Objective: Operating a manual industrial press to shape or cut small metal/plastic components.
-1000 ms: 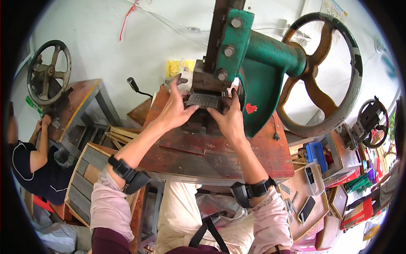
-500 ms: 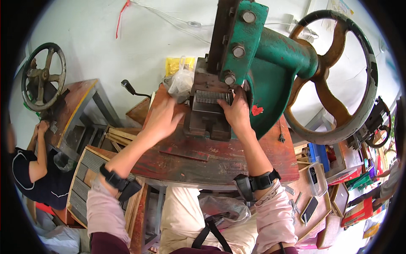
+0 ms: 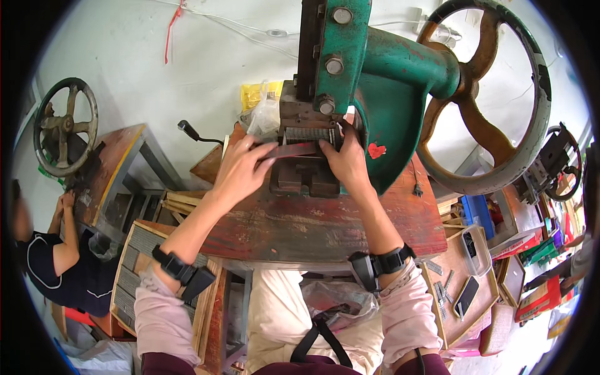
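My left hand (image 3: 242, 167) pinches one end of a flat, dark reddish bar (image 3: 295, 150), slightly blurred. The bar lies across the front of a ribbed metal block (image 3: 307, 134) on the base of a green hand press (image 3: 340, 62). My right hand (image 3: 347, 156) is curled round the block's right end, its thumb in front, close to the bar's far end. Its other fingertips are partly hidden beside the press column. Below the bar sits the dark slotted steel base (image 3: 290, 178).
A large handwheel (image 3: 540, 81) stands at the right of the press on a worn red-brown bench (image 3: 281, 234). Ribbed pieces fill a wooden tray (image 3: 128, 275) at lower left. A phone (image 3: 465, 297) and loose metal strips lie on a board at right. Another person (image 3: 56, 262) works at far left.
My left hand, earlier loose and apart from the block, now grips the flat bar and has brought it to the block's front. My right hand stays at the block. The whole view has shifted slightly.
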The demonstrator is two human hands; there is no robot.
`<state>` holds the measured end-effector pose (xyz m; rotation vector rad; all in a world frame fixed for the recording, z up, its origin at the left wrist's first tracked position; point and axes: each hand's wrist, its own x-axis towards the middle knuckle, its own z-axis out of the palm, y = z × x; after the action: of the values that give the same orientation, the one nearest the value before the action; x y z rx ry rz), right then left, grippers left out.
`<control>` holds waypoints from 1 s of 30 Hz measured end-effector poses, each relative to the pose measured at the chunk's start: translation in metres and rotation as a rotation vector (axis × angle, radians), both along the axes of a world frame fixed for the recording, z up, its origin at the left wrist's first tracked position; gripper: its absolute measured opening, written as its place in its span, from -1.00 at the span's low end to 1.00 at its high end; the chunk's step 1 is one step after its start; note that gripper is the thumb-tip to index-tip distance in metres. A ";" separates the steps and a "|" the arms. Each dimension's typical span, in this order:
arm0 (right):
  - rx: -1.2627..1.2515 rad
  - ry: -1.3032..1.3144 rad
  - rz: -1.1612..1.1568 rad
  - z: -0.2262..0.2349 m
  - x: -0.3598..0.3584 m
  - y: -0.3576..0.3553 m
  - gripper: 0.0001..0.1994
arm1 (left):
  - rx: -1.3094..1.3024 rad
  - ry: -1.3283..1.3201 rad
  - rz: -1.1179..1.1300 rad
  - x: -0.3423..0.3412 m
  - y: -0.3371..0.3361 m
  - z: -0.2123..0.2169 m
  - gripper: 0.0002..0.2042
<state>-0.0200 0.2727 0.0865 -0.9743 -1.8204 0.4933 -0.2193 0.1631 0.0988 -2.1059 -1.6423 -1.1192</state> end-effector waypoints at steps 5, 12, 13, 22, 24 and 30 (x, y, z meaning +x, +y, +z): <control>-0.049 -0.003 0.134 0.001 0.042 -0.053 -0.43 | -0.486 -0.190 0.200 0.015 0.033 0.023 -0.48; -0.212 0.084 0.217 0.002 0.133 -0.073 -0.54 | -0.517 0.007 0.325 0.026 0.039 0.007 -0.40; -0.262 0.107 0.209 0.009 0.141 -0.080 -0.56 | -0.611 0.036 0.330 0.024 0.040 0.011 -0.37; -0.330 -0.024 0.111 0.002 0.188 -0.098 -0.71 | -0.690 -0.035 0.370 0.019 0.044 0.014 -0.34; -0.127 -0.096 0.059 0.025 0.188 -0.107 -0.74 | -0.696 -0.020 0.385 0.022 0.044 0.017 -0.33; 1.024 -0.333 -0.432 0.140 0.199 -0.094 -0.77 | -0.684 -0.016 0.399 0.020 0.040 0.019 -0.32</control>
<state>0.1791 0.1790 0.2268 -0.6792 -1.7206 -0.8493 -0.1997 0.2030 0.1178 -1.9380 -2.5715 -0.4826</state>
